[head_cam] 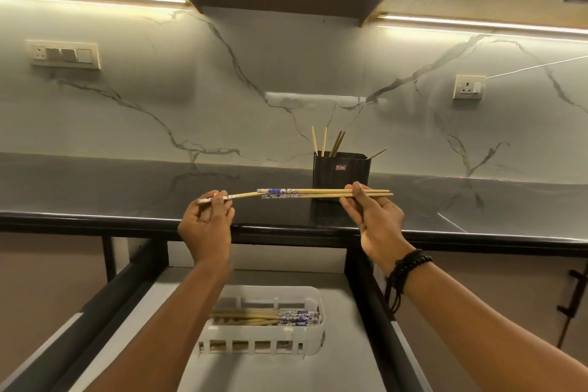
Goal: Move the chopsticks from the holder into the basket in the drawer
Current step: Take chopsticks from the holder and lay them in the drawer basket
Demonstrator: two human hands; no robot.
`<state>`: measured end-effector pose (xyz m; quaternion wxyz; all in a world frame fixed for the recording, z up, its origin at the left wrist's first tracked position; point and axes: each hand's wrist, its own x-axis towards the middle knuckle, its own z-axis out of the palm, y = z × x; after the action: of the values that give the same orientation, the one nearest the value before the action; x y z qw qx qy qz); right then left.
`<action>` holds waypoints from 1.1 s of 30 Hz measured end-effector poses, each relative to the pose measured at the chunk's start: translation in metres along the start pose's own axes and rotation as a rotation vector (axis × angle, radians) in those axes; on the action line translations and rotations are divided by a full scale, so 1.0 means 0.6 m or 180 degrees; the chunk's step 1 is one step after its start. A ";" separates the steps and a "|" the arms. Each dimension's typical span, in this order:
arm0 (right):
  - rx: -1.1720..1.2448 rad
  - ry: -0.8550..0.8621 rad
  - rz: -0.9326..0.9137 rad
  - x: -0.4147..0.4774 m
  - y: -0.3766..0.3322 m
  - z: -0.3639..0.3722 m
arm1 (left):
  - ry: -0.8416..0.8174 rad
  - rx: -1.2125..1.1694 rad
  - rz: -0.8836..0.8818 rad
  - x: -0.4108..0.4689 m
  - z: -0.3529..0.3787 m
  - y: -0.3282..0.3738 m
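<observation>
Left hand (206, 223) pinches one of the chopsticks (318, 191), right hand (375, 219) grips two, level above drawer (350, 347), probably aligning them for basket (320, 302).

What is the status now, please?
Left hand pinches one chopstick. Right hand grips a pair. More in holder, several in basket. Nothing in the way.
</observation>
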<state>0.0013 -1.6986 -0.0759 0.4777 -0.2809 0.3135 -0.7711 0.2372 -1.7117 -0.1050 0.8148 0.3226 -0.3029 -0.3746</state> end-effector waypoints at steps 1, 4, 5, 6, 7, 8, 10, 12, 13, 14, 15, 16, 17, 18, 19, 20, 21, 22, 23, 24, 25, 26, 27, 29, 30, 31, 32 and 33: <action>0.0081 0.0021 0.0176 -0.001 0.003 0.000 | 0.0071 -0.0160 -0.0247 0.003 -0.003 0.000; 0.0235 0.0056 0.0521 -0.005 0.012 0.004 | 0.0142 -0.0488 -0.0843 0.002 -0.011 -0.003; 0.0250 0.0070 0.0590 -0.007 0.016 0.006 | 0.0111 -0.0594 -0.1008 0.002 -0.012 -0.003; 0.0251 0.0072 0.0649 -0.009 0.021 0.008 | 0.0064 -0.0695 -0.1152 0.001 -0.014 -0.002; 0.0240 0.0061 0.0699 -0.011 0.026 0.008 | 0.0003 -0.0781 -0.1268 0.001 -0.015 0.000; 0.0226 0.0042 0.0742 -0.014 0.031 0.008 | -0.0078 -0.0854 -0.1359 0.001 -0.016 0.000; 0.0199 0.0043 0.0812 -0.018 0.042 0.004 | -0.0320 -0.0941 -0.1473 -0.002 -0.018 0.000; 0.0133 0.0099 0.0875 -0.022 0.048 0.001 | -0.0613 -0.0863 -0.1500 -0.006 -0.016 -0.002; 0.0105 0.0128 0.0898 -0.023 0.050 -0.001 | -0.0729 -0.0811 -0.1503 -0.008 -0.014 -0.004; 0.0092 0.0144 0.0914 -0.023 0.050 -0.003 | -0.0816 -0.0790 -0.1509 -0.010 -0.012 -0.005; 0.0093 0.0142 0.0932 -0.023 0.049 -0.005 | -0.0888 -0.0791 -0.1514 -0.010 -0.011 -0.005; 0.0107 0.0125 0.0954 -0.023 0.047 -0.008 | -0.0955 -0.0788 -0.1516 -0.010 -0.010 -0.006; 0.0137 0.0094 0.0976 -0.023 0.045 -0.010 | -0.1021 -0.0770 -0.1517 -0.010 -0.009 -0.006; 0.0181 0.0046 0.0989 -0.023 0.043 -0.013 | -0.1079 -0.0743 -0.1518 -0.009 -0.010 -0.006; 0.0230 -0.0016 0.0992 -0.023 0.041 -0.015 | -0.1127 -0.0711 -0.1523 -0.009 -0.011 -0.007; 0.0277 -0.0088 0.0987 -0.023 0.039 -0.018 | -0.1163 -0.0676 -0.1536 -0.010 -0.012 -0.008; 0.0320 -0.0154 0.0980 -0.023 0.037 -0.020 | -0.1180 -0.0644 -0.1555 -0.010 -0.013 -0.009; 0.0367 -0.0209 0.0974 -0.023 0.035 -0.022 | -0.1191 -0.0623 -0.1580 -0.011 -0.014 -0.010; 0.0415 -0.0257 0.0970 -0.022 0.034 -0.024 | -0.1202 -0.0608 -0.1606 -0.012 -0.015 -0.010; 0.0450 -0.0299 0.0965 -0.022 0.032 -0.027 | -0.1231 -0.0598 -0.1630 -0.012 -0.015 -0.010; 0.0471 -0.0333 0.0960 -0.022 0.031 -0.029 | -0.1277 -0.0592 -0.1651 -0.013 -0.015 -0.010; 0.0486 -0.0353 0.0952 -0.021 0.030 -0.031 | -0.1328 -0.0591 -0.1663 -0.014 -0.015 -0.011; 0.0498 -0.0359 0.0938 -0.020 0.029 -0.032 | -0.1378 -0.0598 -0.1668 -0.015 -0.015 -0.011; 0.0527 -0.0341 0.0894 -0.020 0.026 -0.035 | -0.1493 -0.0671 -0.1681 -0.019 -0.014 -0.011; 0.0544 -0.0336 0.0875 -0.020 0.025 -0.036 | -0.1555 -0.0744 -0.1691 -0.022 -0.012 -0.011; 0.0558 -0.0340 0.0870 -0.021 0.025 -0.036 | -0.1596 -0.0815 -0.1699 -0.024 -0.010 -0.011; 0.0562 -0.0350 0.0878 -0.022 0.026 -0.036 | -0.1614 -0.0856 -0.1697 -0.026 -0.007 -0.010; 0.0560 -0.0365 0.0894 -0.024 0.028 -0.036 | -0.1624 -0.0852 -0.1685 -0.028 -0.004 -0.010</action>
<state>0.0006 -1.6866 -0.1045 0.6206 -0.2349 0.2532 -0.7040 0.2275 -1.7002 -0.1152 0.6233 0.1770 -0.3505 -0.6762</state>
